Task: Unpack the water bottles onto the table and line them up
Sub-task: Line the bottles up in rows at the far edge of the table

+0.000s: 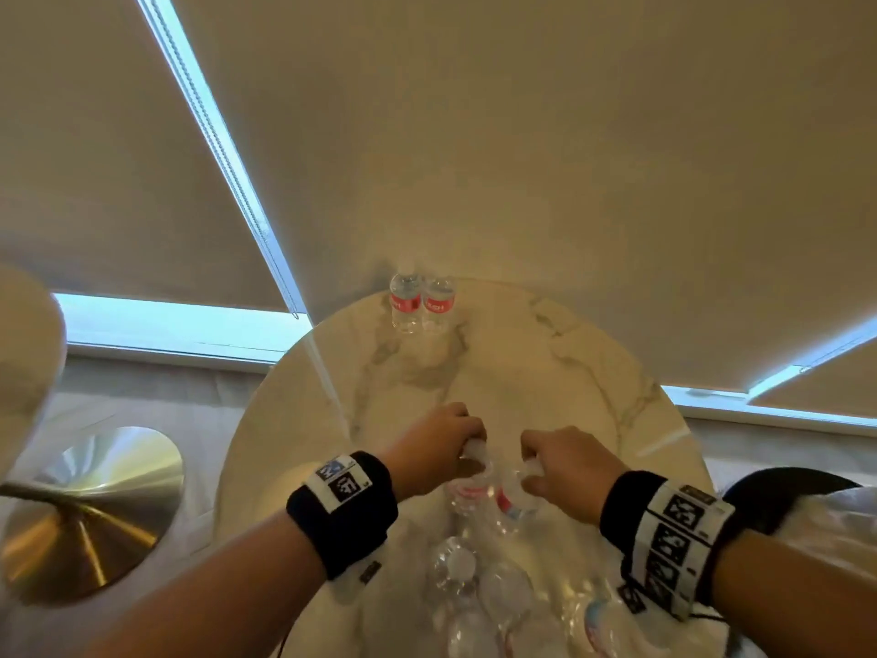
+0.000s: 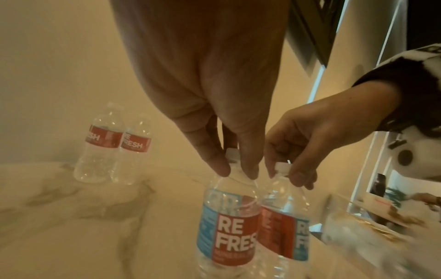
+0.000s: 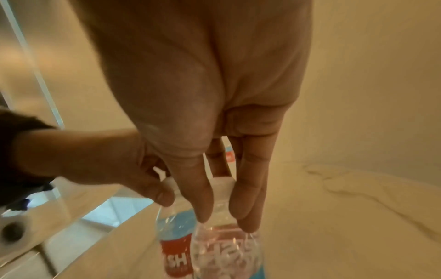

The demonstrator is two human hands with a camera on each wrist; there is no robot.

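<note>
Two clear water bottles with red and blue labels stand side by side at the far edge of the round marble table (image 1: 545,363): one (image 1: 405,303) (image 2: 100,141) on the left, its neighbour (image 1: 439,303) (image 2: 136,145) touching it. My left hand (image 1: 467,448) (image 2: 236,170) pinches the white cap of a third bottle (image 1: 467,496) (image 2: 229,226). Right beside it, my right hand (image 1: 529,467) (image 3: 225,217) pinches the cap of another bottle (image 1: 510,503) (image 2: 284,226) (image 3: 226,253). Both held bottles are upright and close together; their bases are hidden.
A plastic-wrapped pack of several more bottles (image 1: 498,600) lies at the table's near edge under my wrists. A brass disc base (image 1: 90,510) sits on the floor to the left. Drawn window blinds hang just behind the table.
</note>
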